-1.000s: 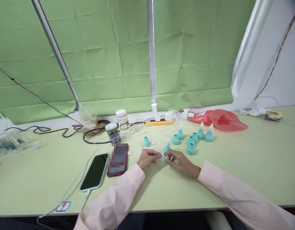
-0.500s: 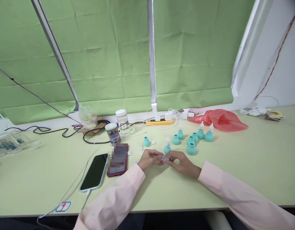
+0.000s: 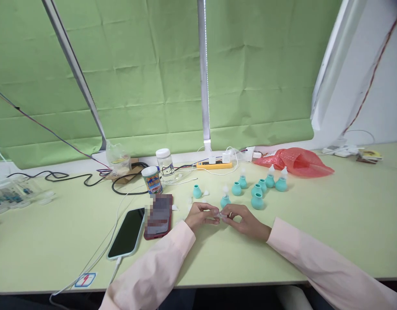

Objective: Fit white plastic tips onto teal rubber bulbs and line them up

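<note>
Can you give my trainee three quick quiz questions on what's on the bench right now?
1. True or false: the left hand and the right hand meet at one small clear piece.
2. Which lies nearest the left hand? A) red plastic bag B) dark red phone C) yellow power strip
3. Fill in: the teal bulbs stand on the table on the far side of the ____ hand.

Key
1. True
2. B
3. right
</note>
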`<state>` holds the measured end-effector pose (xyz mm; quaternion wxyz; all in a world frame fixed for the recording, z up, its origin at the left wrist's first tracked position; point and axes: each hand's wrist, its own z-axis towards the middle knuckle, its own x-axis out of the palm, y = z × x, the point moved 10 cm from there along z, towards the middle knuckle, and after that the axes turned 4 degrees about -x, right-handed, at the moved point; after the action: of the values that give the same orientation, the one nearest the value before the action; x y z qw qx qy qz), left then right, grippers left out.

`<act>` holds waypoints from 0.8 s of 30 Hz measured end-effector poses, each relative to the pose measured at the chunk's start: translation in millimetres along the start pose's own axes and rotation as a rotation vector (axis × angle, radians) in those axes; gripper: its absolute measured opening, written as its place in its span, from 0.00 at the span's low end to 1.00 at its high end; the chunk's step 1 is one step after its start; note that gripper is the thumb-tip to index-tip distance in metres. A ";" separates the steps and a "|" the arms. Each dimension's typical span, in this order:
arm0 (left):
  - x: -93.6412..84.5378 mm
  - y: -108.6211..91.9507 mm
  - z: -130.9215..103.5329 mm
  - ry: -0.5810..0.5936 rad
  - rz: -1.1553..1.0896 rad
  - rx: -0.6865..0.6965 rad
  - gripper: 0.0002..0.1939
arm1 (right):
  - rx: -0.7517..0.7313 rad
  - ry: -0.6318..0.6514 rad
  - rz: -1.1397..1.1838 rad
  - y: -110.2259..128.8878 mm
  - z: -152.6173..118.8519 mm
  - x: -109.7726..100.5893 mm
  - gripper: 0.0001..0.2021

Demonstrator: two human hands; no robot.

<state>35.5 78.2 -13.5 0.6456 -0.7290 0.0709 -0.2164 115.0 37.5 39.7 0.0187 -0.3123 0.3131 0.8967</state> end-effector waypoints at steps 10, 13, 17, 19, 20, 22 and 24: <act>0.3 -6.9 -0.5 -0.023 0.008 0.081 0.13 | 0.021 -0.026 0.053 -1.8 1.2 -2.2 0.06; 2.7 -5.0 -0.3 -0.005 -0.001 0.059 0.14 | 0.004 -0.046 0.021 0.1 0.9 -3.8 0.05; 3.5 -2.8 -1.3 -0.003 -0.034 0.031 0.14 | -0.090 -0.069 -0.141 6.6 -1.0 -11.0 0.10; 1.1 -5.0 -2.2 -0.026 -0.052 0.041 0.14 | -0.129 -0.131 -0.262 8.6 -2.4 -25.8 0.13; -0.8 -7.1 -2.6 -0.043 -0.055 0.054 0.14 | -0.130 -0.170 -0.333 8.1 -2.9 -35.9 0.13; -5.5 -11.0 -3.1 -0.083 -0.062 0.077 0.14 | -0.073 -0.260 -0.501 2.9 -4.0 -61.6 0.11; -9.5 -12.3 -2.8 -0.112 -0.087 0.082 0.15 | 0.052 -0.319 -0.679 -6.9 -4.9 -87.6 0.10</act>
<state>23.7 81.2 -3.5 0.6677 -0.7154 -0.0060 -0.2055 189.7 54.4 83.0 0.3715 -0.2542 0.2075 0.8685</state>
